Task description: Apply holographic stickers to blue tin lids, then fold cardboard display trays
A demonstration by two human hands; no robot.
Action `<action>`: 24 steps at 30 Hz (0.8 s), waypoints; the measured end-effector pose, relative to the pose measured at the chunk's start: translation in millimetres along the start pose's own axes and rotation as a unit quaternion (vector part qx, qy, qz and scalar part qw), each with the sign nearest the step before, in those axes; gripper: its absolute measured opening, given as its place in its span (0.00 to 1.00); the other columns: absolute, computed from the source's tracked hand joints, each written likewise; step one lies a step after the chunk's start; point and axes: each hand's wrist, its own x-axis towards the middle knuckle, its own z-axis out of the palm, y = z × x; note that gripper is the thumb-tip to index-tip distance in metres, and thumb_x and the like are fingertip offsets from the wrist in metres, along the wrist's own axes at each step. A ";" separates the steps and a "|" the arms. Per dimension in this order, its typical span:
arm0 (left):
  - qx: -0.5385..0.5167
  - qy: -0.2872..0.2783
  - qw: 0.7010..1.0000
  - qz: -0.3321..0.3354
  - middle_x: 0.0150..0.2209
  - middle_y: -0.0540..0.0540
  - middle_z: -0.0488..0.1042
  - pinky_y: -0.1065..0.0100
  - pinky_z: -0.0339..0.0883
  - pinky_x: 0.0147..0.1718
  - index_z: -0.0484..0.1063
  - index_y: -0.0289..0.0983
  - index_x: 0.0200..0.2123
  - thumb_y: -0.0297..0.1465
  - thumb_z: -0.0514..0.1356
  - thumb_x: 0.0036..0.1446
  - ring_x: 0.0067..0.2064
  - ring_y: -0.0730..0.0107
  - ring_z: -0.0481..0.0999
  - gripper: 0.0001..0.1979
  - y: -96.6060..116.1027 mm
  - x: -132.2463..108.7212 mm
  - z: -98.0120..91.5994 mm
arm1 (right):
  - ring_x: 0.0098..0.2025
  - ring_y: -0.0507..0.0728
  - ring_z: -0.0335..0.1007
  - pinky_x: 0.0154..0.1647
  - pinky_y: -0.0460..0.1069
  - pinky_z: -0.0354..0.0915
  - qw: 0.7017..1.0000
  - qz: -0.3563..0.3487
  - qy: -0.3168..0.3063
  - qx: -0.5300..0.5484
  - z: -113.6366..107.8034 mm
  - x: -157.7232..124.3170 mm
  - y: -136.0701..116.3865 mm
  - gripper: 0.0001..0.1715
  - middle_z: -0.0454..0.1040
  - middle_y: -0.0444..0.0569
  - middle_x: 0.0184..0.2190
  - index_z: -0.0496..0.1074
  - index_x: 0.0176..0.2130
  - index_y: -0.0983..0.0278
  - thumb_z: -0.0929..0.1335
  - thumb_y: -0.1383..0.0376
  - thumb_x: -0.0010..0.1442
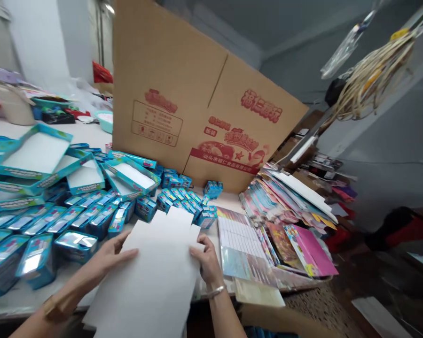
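Between my two hands is a white die-cut cardboard sheet [151, 277] with notched upper corners, tilted over the table's front edge. My left hand [114, 253] grips its left side, thumb on top and fingers underneath. On the right side, my right hand [206, 260] pinches the sheet near its upper corner; a bracelet circles that wrist. Whether it is one sheet or several cannot be made out. Left of the sheet stand rows of small blue boxes [65, 220]. Behind them lie open blue trays [35, 152] with white insides, stacked loosely.
A tall brown carton [197, 94] with red print stands at the back of the table. Stacked printed cards [282, 192] lie to the right, beside a pink folder [313, 249] and striped sheets [239, 244]. Coiled cables [373, 75] hang at upper right.
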 end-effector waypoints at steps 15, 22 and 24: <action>-0.337 -0.067 0.932 -0.112 0.44 0.40 0.82 0.45 0.74 0.46 0.69 0.37 0.56 0.41 0.60 0.44 0.45 0.40 0.82 0.34 10.8 5.3 35.1 | 0.49 0.65 0.77 0.49 0.61 0.71 0.977 0.086 -0.034 0.193 22.3 3.8 22.6 0.28 0.79 0.49 0.48 0.73 0.50 0.56 0.75 0.56 0.49; -0.224 0.014 0.973 -0.053 0.42 0.45 0.83 0.54 0.76 0.37 0.72 0.42 0.53 0.41 0.60 0.48 0.40 0.46 0.83 0.27 4.9 20.1 30.6 | 0.46 0.64 0.77 0.43 0.58 0.72 0.996 0.035 0.011 0.085 9.7 21.5 30.4 0.27 0.78 0.52 0.48 0.73 0.48 0.61 0.69 0.48 0.54; -0.143 0.021 0.989 -0.004 0.43 0.44 0.82 0.56 0.75 0.38 0.74 0.40 0.49 0.43 0.60 0.49 0.40 0.48 0.82 0.25 -0.8 33.4 34.3 | 0.44 0.63 0.77 0.43 0.57 0.72 0.999 -0.012 0.013 -0.028 9.3 29.1 36.7 0.25 0.79 0.54 0.45 0.73 0.43 0.63 0.64 0.47 0.58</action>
